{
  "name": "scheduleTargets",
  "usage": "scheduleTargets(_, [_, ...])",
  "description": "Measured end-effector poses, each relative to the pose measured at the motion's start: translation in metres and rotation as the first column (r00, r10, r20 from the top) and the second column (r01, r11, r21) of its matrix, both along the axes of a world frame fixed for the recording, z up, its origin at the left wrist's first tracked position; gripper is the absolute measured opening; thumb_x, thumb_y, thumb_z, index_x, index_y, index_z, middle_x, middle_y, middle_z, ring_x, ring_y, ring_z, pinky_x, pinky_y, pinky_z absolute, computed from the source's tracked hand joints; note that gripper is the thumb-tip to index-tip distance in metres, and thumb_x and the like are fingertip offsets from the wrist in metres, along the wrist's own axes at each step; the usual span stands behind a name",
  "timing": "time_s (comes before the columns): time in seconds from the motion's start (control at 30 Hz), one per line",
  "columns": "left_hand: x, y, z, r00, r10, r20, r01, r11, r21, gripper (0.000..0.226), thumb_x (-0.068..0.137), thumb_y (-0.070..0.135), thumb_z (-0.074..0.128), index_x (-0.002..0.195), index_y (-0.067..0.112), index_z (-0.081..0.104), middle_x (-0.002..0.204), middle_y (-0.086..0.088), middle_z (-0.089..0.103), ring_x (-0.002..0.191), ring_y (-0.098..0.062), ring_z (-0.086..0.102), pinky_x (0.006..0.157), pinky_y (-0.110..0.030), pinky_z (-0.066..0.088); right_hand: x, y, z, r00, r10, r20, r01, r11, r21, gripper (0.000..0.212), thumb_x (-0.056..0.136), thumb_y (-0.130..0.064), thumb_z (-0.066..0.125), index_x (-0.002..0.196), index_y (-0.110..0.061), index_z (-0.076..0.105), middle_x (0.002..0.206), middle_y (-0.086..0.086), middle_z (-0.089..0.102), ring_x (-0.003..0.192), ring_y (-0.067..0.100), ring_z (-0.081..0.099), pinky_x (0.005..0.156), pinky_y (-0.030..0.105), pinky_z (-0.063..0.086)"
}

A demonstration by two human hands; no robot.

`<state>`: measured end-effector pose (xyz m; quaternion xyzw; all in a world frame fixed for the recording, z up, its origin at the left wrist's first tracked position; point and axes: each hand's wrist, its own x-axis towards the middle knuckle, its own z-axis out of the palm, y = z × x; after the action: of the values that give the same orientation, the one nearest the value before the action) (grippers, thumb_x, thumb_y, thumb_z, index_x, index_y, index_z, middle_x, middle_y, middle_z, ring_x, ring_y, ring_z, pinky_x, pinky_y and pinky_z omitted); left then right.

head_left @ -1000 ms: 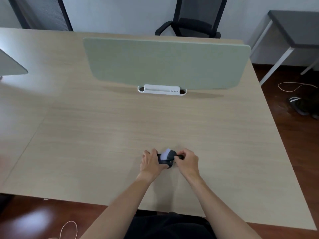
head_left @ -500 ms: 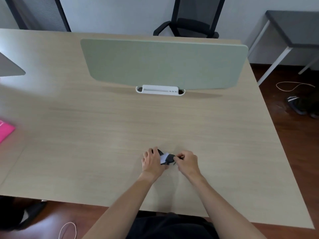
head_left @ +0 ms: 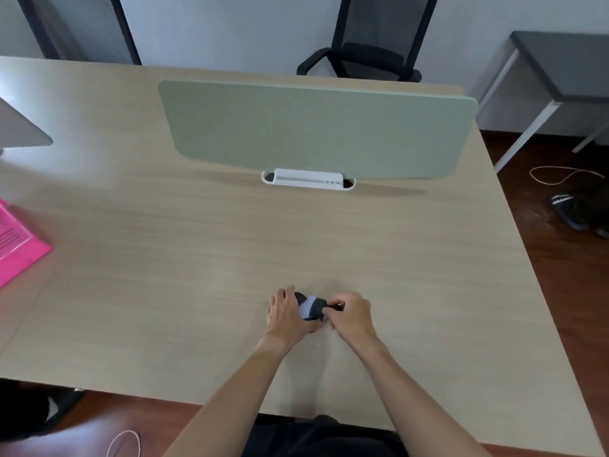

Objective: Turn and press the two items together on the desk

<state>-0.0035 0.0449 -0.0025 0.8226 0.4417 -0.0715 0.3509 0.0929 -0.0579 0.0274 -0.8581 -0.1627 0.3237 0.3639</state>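
Low in the frame, left hand (head_left: 286,313) cups the rolled sock (head_left: 312,309) while right hand (head_left: 351,314) pinches its cuff — a loose pinch could let it unroll.

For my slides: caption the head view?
Both hands, left hand and right hand, grip a small dark-and-white bundle over a wooden desk.

A broad rectangular table of pale wood-grain laminate (head_left: 197,258) carries a sage-green upright divider panel (head_left: 313,130) in a white plastic base (head_left: 308,179), a bright pink slotted plastic tray (head_left: 16,245) at its left edge, and a small dark-and-white bundle (head_left: 311,308) near the front edge.
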Motion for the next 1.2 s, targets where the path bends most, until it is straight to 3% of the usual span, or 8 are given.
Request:
scheduleTargets(0.1, [0.0,0.01,0.001,0.996,-0.084,-0.02,0.083,0.996,-0.028,0.107,0.06,0.04,0.084,0.146,0.016,0.025,0.136,-0.002,0.042,0.13,-0.025,0.039,0.109,-0.036,0.035,0.012,-0.006,0.0,0.998,0.015,0.057,-0.011,0.998,-0.067,0.01,0.073,-0.005,0.062,0.068,-0.001,0.07,0.067,0.019,0.068,0.052,0.02,0.053,0.046,0.024,0.041])
scheduleTargets(0.2, [-0.001,0.014,0.004,0.981,-0.184,-0.053,0.183,0.983,-0.028,0.108,0.06,0.038,0.084,0.147,0.02,0.023,0.14,0.001,0.043,0.134,-0.023,0.037,0.112,-0.036,0.03,0.017,-0.004,0.007,0.998,-0.057,0.031,0.056,0.998,0.015,0.009,0.076,-0.007,0.064,0.071,-0.005,0.071,0.066,0.014,0.07,0.058,0.026,0.063,0.044,0.016,0.044])
scheduleTargets(0.27, [-0.002,0.013,0.009,0.977,-0.198,-0.074,0.197,0.98,-0.025,0.108,0.059,0.039,0.082,0.148,0.023,0.023,0.142,0.004,0.044,0.136,-0.021,0.035,0.111,-0.036,0.027,0.015,-0.001,0.007,0.996,-0.085,0.023,0.083,0.994,0.076,0.008,0.075,-0.01,0.068,0.071,-0.003,0.069,0.065,0.014,0.07,0.064,0.029,0.066,0.051,0.023,0.047])
scheduleTargets(0.37, [-0.002,0.012,0.013,0.975,-0.207,-0.081,0.204,0.978,-0.036,0.108,0.057,0.034,0.082,0.147,0.026,0.022,0.14,0.007,0.047,0.133,-0.021,0.035,0.102,-0.034,0.027,0.007,0.002,0.003,0.999,-0.013,0.029,0.011,0.998,0.062,0.01,0.074,-0.007,0.068,0.07,0.001,0.064,0.069,0.021,0.065,0.065,0.031,0.058,0.057,0.03,0.044])
scheduleTargets(0.57, [-0.005,0.015,0.012,0.971,-0.235,-0.04,0.23,0.968,-0.098,0.11,0.062,0.022,0.084,0.15,0.021,0.018,0.142,-0.003,0.044,0.136,-0.025,0.032,0.107,-0.036,0.033,0.018,-0.004,0.005,0.984,0.169,0.057,-0.164,0.984,-0.07,0.012,0.07,0.002,0.062,0.063,-0.006,0.069,0.068,0.01,0.067,0.057,0.018,0.055,0.043,0.013,0.042])
scheduleTargets(0.73, [-0.009,0.002,0.016,0.987,-0.158,0.012,0.158,0.984,-0.082,0.097,0.071,0.027,0.075,0.149,0.017,0.019,0.148,-0.005,0.03,0.138,-0.027,0.028,0.114,-0.041,0.03,0.023,0.001,0.007,0.994,-0.107,0.01,0.106,0.992,0.067,0.006,0.073,-0.005,0.071,0.074,-0.001,0.068,0.07,0.017,0.069,0.047,0.011,0.061,0.044,0.017,0.048])
scheduleTargets(1.0, [-0.008,-0.012,0.013,0.989,0.145,0.038,-0.137,0.977,-0.161,0.089,0.07,0.017,0.08,0.141,0.007,0.029,0.13,-0.014,0.042,0.122,-0.032,0.043,0.095,-0.033,0.041,0.013,-0.006,0.008,0.989,0.134,-0.053,-0.139,0.986,-0.087,0.007,0.068,0.001,0.061,0.068,0.003,0.068,0.057,0.017,0.063,0.045,0.022,0.055,0.042,0.021,0.044])
scheduleTargets(1.2, [-0.006,-0.01,0.017,0.987,0.161,0.028,-0.156,0.979,-0.135,0.075,0.065,0.016,0.082,0.127,0.004,0.041,0.12,-0.012,0.053,0.11,-0.03,0.052,0.082,-0.033,0.046,0.008,-0.005,0.005,0.984,-0.176,-0.018,0.177,0.979,0.104,0.006,0.081,-0.006,0.064,0.08,0.0,0.066,0.074,0.022,0.069,0.05,0.017,0.064,0.04,0.014,0.045])
